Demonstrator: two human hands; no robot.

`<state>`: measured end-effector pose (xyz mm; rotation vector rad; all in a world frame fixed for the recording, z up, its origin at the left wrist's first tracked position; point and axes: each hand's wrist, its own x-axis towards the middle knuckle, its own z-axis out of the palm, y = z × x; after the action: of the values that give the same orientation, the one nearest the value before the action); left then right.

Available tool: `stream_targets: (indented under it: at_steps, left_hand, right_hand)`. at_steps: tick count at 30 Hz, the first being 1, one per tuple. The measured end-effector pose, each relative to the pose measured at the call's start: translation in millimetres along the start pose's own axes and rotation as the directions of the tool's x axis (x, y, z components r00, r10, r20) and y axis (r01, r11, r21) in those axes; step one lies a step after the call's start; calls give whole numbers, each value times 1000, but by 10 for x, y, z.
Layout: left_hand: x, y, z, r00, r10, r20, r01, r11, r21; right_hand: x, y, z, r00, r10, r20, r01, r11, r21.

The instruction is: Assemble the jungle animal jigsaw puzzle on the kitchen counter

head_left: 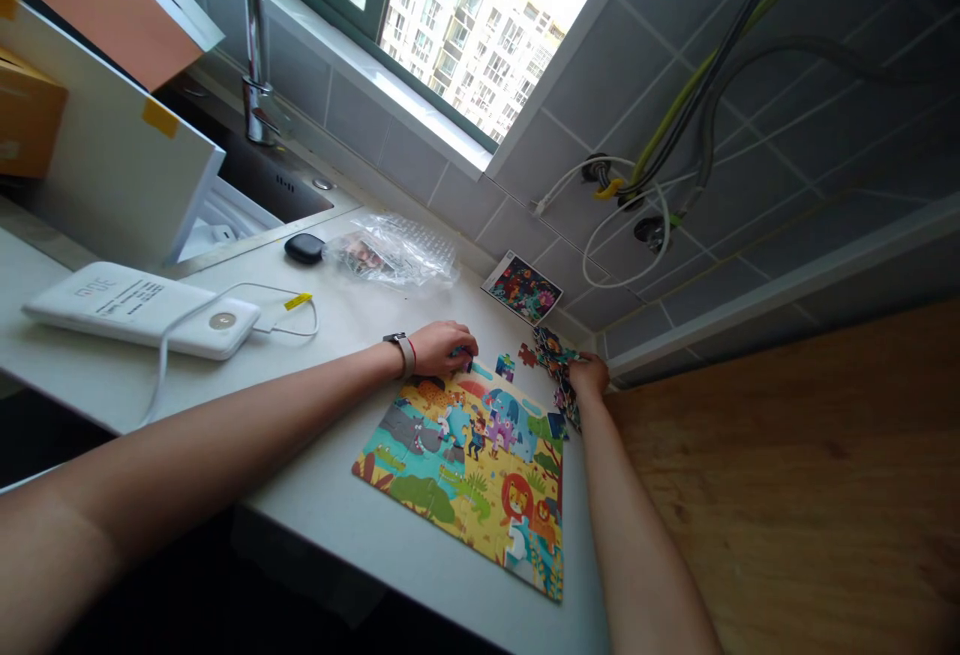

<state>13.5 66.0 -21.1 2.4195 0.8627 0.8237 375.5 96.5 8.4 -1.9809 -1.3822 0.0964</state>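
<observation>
A colourful animal jigsaw puzzle (pixel 469 475) lies assembled on the white counter, showing lions, a hippo and an elephant. My left hand (pixel 441 347) rests at its top edge, fingers curled on a small dark puzzle piece, mostly covered. At the puzzle's upper right, my right hand (pixel 589 373) reaches into a heap of loose puzzle pieces (pixel 551 347); its fingers are bent and their tips partly hidden. Between the hands lie a loose blue-purple piece (pixel 505 367) and a reddish-brown piece (pixel 528 355). A dark picture card (pixel 523 287) leans near the tiled wall.
Clear plastic packaging (pixel 405 253) and a black oval case (pixel 304 248) lie behind my left arm. A white power bank (pixel 142 307) with a cable sits left. A sink with a tap (pixel 256 55) is beyond; a wooden panel (pixel 795 475) borders the right.
</observation>
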Motion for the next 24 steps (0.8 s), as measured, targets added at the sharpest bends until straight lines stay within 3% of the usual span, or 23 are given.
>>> stream_targets:
  at_steps: [4, 7, 8, 10, 15, 19, 24]
  left_hand:
    - [3, 34, -25, 1000, 2, 25, -3, 1000, 24]
    - [6, 71, -28, 1000, -13, 20, 12, 999, 51]
    - [7, 86, -27, 1000, -15, 8, 14, 998, 58]
    - [9, 126, -23, 1000, 2, -21, -1, 999, 53]
    - [4, 293, -34, 988, 149, -37, -151, 988, -42]
    - [-6, 467, -31, 980, 200, -23, -201, 976, -85]
    - [-17, 574, 21, 986, 165, -5, -165, 977, -135]
  right_hand:
    - [-200, -28, -186, 994, 110, 4, -110, 985, 135]
    - [-497, -33, -303, 990, 134, 45, -141, 955, 262]
    - [-625, -39, -321, 988, 128, 88, -153, 910, 384]
    - [-902, -70, -320, 980, 70, 188, -162, 832, 531]
    - [-1467, -320, -235, 949, -61, 309, -141, 795, 590]
    - [-1634, -539, -247, 917, -167, 361, -110, 767, 633]
    - [-1733, -639, -279, 892, -209, 402, -122, 743, 658]
